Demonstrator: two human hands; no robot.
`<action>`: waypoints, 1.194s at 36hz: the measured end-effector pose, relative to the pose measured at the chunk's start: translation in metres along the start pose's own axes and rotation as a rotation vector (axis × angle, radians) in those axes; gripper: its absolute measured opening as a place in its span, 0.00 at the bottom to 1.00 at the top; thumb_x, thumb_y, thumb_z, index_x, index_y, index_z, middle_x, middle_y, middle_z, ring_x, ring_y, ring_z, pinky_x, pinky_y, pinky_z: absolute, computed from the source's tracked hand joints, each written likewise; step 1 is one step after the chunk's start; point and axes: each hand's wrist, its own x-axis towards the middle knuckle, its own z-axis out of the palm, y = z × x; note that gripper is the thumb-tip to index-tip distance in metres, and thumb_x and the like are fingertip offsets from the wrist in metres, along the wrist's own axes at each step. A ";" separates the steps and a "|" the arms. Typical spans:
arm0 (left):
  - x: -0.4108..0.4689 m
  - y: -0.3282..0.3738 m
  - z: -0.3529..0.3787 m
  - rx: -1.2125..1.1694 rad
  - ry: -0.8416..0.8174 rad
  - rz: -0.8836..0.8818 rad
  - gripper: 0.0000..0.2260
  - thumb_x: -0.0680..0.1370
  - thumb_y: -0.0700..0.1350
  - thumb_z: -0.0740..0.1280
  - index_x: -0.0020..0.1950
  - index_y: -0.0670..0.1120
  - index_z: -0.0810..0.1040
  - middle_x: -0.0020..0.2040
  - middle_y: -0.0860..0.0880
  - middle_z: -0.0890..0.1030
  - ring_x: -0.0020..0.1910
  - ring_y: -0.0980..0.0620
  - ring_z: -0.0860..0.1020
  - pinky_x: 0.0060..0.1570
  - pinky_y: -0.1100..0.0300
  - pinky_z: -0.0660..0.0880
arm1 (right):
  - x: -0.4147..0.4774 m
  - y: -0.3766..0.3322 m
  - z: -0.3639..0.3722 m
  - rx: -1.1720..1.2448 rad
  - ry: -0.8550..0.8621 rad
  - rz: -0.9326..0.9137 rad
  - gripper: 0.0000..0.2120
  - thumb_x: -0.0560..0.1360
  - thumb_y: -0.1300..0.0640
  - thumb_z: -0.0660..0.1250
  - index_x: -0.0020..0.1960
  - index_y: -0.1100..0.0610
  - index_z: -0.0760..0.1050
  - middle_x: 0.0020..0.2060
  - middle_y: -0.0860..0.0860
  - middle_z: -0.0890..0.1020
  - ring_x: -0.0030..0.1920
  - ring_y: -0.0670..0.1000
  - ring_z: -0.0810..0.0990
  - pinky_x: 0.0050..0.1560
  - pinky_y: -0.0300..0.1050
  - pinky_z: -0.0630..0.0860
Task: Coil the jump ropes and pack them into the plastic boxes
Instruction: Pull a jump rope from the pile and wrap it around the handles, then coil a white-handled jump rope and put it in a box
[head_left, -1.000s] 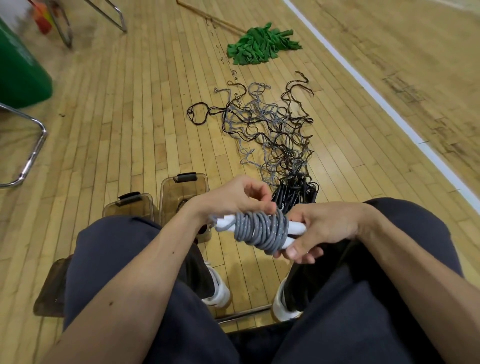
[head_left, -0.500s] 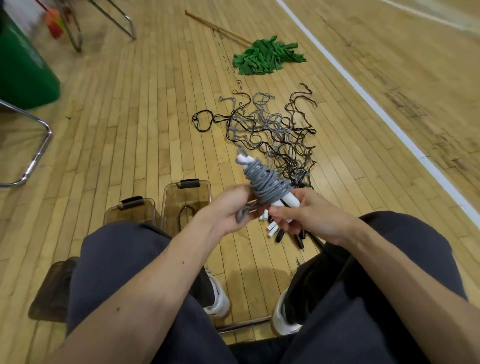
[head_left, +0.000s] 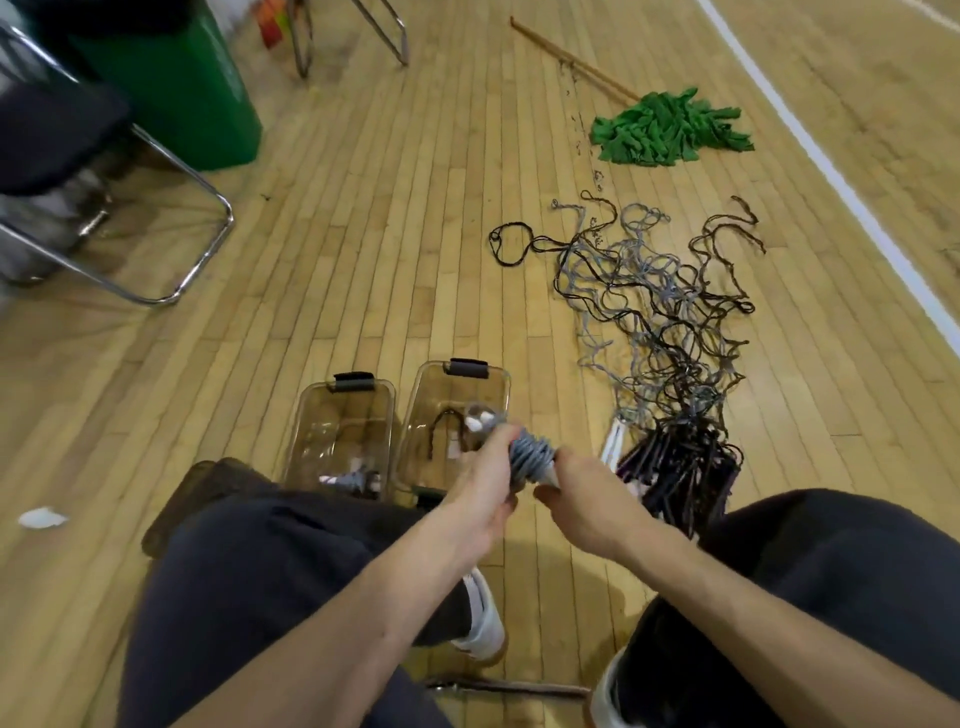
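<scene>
The coiled grey jump rope (head_left: 530, 456) sits just below the centre of the frame, tilted, its white handle ends (head_left: 475, 419) pointing up-left over the right plastic box (head_left: 423, 395). The left hand (head_left: 483, 493) grips the coil's upper part; the right hand (head_left: 587, 506) pinches its lower end. The left plastic box (head_left: 311, 415) stands just beside the right one, some rope inside each. A tangle of grey and black ropes (head_left: 665, 322) spreads across the floor at centre right, a green mop (head_left: 667, 130) beyond it.
</scene>
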 end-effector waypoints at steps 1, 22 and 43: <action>0.004 -0.005 -0.007 0.041 0.037 -0.010 0.22 0.76 0.58 0.70 0.63 0.45 0.77 0.55 0.44 0.83 0.57 0.47 0.79 0.56 0.55 0.76 | 0.002 -0.005 0.010 -0.079 -0.013 -0.016 0.12 0.83 0.57 0.62 0.64 0.60 0.67 0.55 0.57 0.80 0.55 0.60 0.80 0.43 0.46 0.67; 0.176 0.058 -0.125 0.452 0.124 -0.068 0.23 0.80 0.47 0.70 0.71 0.40 0.69 0.56 0.44 0.78 0.44 0.50 0.77 0.29 0.62 0.73 | 0.152 -0.076 0.119 0.099 -0.248 -0.078 0.43 0.82 0.50 0.63 0.82 0.57 0.34 0.77 0.60 0.62 0.71 0.59 0.70 0.67 0.51 0.70; 0.366 -0.030 -0.113 0.851 -0.006 -0.120 0.23 0.80 0.37 0.67 0.75 0.41 0.68 0.68 0.42 0.76 0.68 0.44 0.74 0.71 0.50 0.68 | 0.280 -0.004 0.202 0.553 -0.477 0.297 0.31 0.80 0.62 0.66 0.79 0.57 0.56 0.72 0.57 0.71 0.69 0.57 0.72 0.63 0.41 0.71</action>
